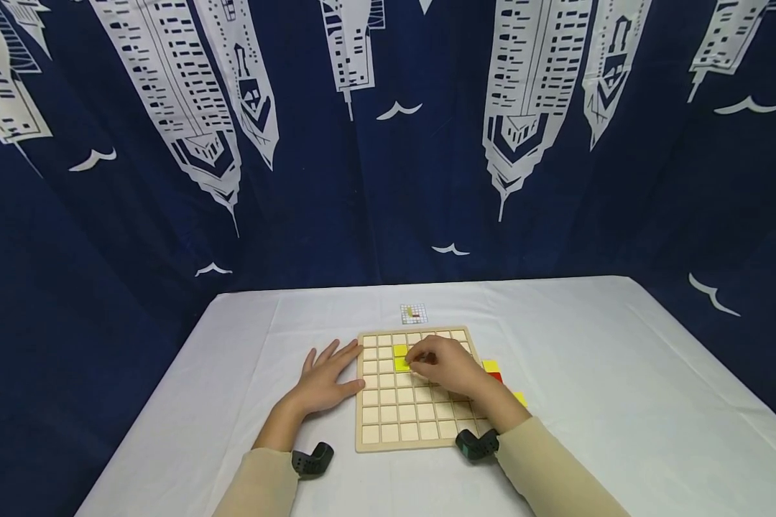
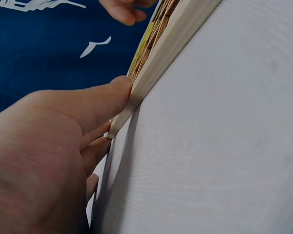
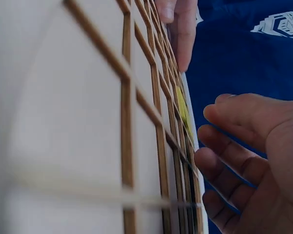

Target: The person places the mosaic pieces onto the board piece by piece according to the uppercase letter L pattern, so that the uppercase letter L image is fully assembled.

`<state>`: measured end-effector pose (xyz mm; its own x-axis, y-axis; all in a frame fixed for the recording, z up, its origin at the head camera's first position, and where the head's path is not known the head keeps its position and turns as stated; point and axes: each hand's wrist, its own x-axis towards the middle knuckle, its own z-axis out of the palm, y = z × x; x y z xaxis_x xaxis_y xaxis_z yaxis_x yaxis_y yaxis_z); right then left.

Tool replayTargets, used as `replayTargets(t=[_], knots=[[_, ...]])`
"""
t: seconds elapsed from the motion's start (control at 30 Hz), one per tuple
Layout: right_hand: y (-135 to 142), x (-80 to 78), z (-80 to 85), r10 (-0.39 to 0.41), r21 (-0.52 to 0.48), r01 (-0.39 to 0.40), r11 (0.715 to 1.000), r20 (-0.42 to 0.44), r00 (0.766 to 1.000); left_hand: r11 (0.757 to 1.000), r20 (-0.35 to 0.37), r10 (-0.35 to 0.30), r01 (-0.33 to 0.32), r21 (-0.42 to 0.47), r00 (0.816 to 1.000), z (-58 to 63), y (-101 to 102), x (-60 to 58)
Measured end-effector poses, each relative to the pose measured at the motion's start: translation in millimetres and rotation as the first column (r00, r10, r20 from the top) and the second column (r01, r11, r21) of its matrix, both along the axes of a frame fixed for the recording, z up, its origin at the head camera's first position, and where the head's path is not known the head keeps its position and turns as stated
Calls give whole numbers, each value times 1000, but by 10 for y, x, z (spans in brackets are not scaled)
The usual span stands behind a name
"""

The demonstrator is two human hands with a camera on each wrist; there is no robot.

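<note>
A wooden grid board (image 1: pixel 371 434) with square cells lies on the white table. Two yellow square tiles (image 1: pixel 399 350) sit in neighbouring cells of its upper part, one below the other. My right hand (image 1: pixel 449 365) is over the board beside the lower tile, its fingers loosely bent. In the right wrist view, no piece shows between the right thumb and fingers (image 3: pixel 219 141), and a yellow patch (image 3: pixel 184 111) lies in the grid just past them. My left hand (image 1: pixel 323 382) is spread at the board's left edge, the thumb (image 2: pixel 118 92) and fingertips touching its side.
Beyond the board lies a small card (image 1: pixel 414 314) printed with a coloured grid pattern. Right of the board, partly behind my right arm, are a yellow tile (image 1: pixel 491 365), a red piece (image 1: pixel 495 377) and another yellow piece (image 1: pixel 520 398). A dark blue curtain (image 1: pixel 375 208) hangs behind the table.
</note>
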<state>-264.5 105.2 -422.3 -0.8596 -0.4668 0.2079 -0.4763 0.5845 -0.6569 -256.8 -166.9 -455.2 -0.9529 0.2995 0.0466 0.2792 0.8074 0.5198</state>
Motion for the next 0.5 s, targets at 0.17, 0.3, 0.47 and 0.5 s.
replayTargets(t=[0.17, 0.3, 0.47, 0.5], knots=[[151, 57, 26, -29, -36, 29, 999, -1, 1000, 999, 21, -34, 34, -3, 999, 23, -28, 0], [298, 90, 40, -77, -49, 78, 996, 12, 997, 998, 45, -54, 53, 18, 998, 45, -48, 11], [515, 81, 80, -136, -57, 136, 989, 12, 991, 998, 59, -65, 64, 27, 996, 74, -54, 17], [562, 72, 94, -147, -57, 147, 988, 6, 989, 998, 59, -65, 64, 24, 996, 75, -54, 15]])
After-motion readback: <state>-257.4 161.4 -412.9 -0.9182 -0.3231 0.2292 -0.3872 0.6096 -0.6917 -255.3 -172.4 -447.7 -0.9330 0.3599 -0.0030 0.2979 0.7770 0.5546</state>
